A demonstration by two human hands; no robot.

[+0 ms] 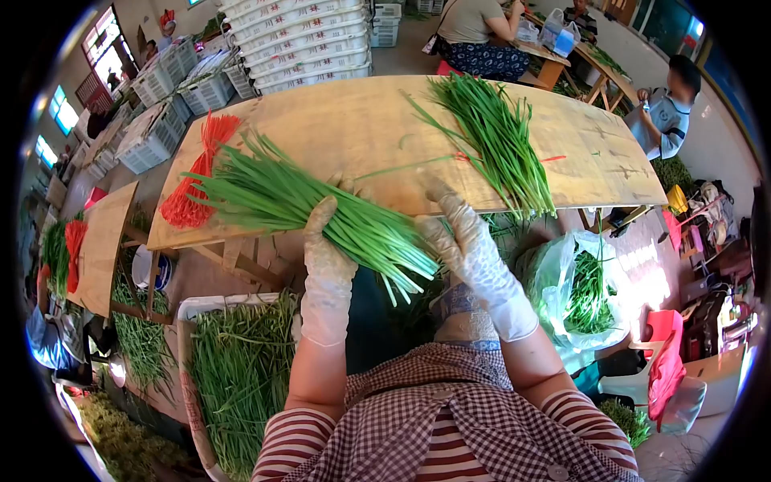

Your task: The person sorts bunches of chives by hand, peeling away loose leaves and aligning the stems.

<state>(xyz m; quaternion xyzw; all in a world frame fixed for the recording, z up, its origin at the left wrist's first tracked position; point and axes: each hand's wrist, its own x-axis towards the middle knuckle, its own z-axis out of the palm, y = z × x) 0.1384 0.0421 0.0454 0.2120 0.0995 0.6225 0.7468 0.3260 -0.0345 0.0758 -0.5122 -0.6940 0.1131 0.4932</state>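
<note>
With the gloved left hand (322,229), gripping the green-stalk bunch (365,227) mid-length over the table's (321,116) near edge; probably light, limp-tipped, easily bruised, best held round the middle. With the right hand (464,241), spread-fingered beside the pale stem ends, too blurred to confirm contact.

The single view looks forward and steeply down from the wearer's head, above the checked apron (385,426) and close to the left hand (325,249) and right hand (466,237). Its wide, round field spans the worktop (337,120) end to end, reaching stacked crates (297,48) beyond the far edge.
</note>
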